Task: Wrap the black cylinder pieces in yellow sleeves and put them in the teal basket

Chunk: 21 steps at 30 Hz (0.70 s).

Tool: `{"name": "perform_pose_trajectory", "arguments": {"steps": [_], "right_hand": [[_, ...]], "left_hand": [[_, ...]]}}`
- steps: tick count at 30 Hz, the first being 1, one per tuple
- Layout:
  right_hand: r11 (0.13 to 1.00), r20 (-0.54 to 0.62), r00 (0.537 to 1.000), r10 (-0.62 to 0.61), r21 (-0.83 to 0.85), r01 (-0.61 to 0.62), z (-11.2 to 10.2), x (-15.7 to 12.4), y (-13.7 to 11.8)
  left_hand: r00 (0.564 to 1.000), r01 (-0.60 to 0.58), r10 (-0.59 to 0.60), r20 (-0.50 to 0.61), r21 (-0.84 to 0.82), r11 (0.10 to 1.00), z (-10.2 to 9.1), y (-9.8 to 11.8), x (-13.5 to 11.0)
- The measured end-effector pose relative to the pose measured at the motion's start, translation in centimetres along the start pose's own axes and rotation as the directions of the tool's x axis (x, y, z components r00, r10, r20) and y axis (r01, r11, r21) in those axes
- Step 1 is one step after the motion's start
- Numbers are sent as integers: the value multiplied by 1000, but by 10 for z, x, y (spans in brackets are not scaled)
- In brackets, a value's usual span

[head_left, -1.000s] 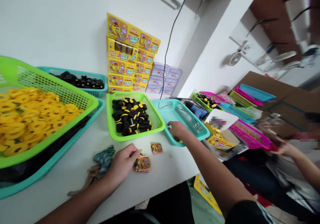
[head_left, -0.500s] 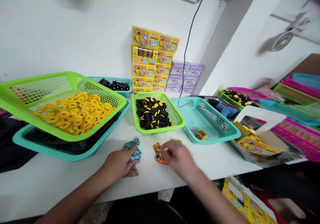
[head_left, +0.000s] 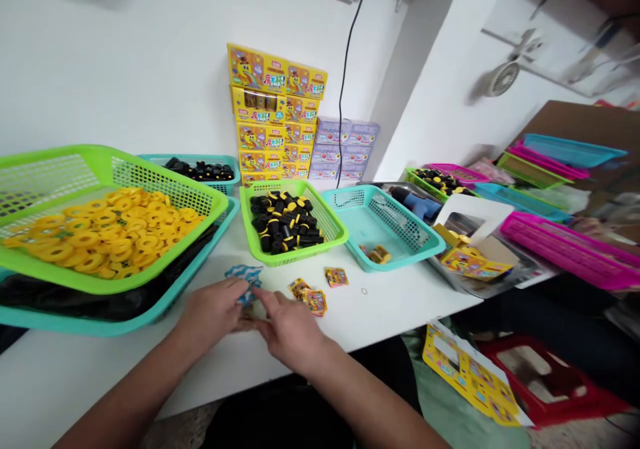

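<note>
A small blue-and-white wavy-patterned cloth piece (head_left: 245,277) with a brownish lower part lies on the white table. My left hand (head_left: 213,312) is closed on its left side. From the right, my right hand (head_left: 293,329) meets it, with the index finger and thumb on the cloth's edge; whether anything small sits between them is hidden. Just beyond the right hand lie several small colourful printed packets (head_left: 315,301), overlapping. One more packet (head_left: 337,276) lies apart, farther right.
A green basket of yellow rings (head_left: 115,282) rests on a turquoise one at left. Ahead stand a green basket of black-and-yellow cylinders (head_left: 295,257) and a turquoise basket (head_left: 405,255) holding a few pieces. Yellow boxes (head_left: 260,135) are stacked by the wall. A thin ring (head_left: 364,291) lies on the table.
My right hand has moved left from the printed packets to the patterned cloth, leaving the packets uncovered. My left hand stays on the cloth. The view has turned somewhat to the right.
</note>
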State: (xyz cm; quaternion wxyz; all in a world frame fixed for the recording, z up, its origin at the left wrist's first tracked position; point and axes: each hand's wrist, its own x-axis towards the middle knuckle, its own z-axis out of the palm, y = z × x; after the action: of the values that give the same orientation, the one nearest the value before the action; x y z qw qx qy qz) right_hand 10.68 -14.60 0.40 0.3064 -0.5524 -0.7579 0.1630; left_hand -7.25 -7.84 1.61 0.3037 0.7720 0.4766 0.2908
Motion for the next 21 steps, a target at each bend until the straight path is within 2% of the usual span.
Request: {"name": "perform_pose_trajectory", "arguments": {"steps": [3, 5, 7, 9, 11, 13, 15, 17, 21], "right_hand": [[992, -84, 989, 120, -17, -122, -22, -9, 25], [955, -173, 945, 279, -53, -292, -38, -11, 46], [891, -209, 886, 414, -108, -441, -50, -14, 64], [822, -177, 831, 528, -140, -552, -56, -15, 75], [765, -124, 778, 616, -141, -629, -56, -16, 79], [741, -94, 748, 657, -105, -663, -53, -16, 80], [750, -94, 749, 655, -41, -661, -49, -16, 80], [767, -115, 760, 640, 35, -640, -46, -16, 83], [787, -172, 769, 615, 194, -586, -39, -20, 92]], "left_hand": [[997, -59, 44, 69, 224, 973, 3, 3, 6], [993, -92, 63, 99, 334, 938, 4, 12, 8], [985, -147, 104, 136, 364, 920, 10, 25, 12], [966, -225, 176, 189, 284, 932, 24, 38, 18], [940, -278, 239, 242, 141, 950, 46, 48, 28], [942, -219, 211, 263, 2, 976, 69, 51, 40], [962, -66, 91, 258, -104, 992, 89, 50, 51], [973, 44, 1, 229, -191, 981, 100, 46, 59], [983, 105, -47, 177, -336, 936, 101, 38, 58]]}}
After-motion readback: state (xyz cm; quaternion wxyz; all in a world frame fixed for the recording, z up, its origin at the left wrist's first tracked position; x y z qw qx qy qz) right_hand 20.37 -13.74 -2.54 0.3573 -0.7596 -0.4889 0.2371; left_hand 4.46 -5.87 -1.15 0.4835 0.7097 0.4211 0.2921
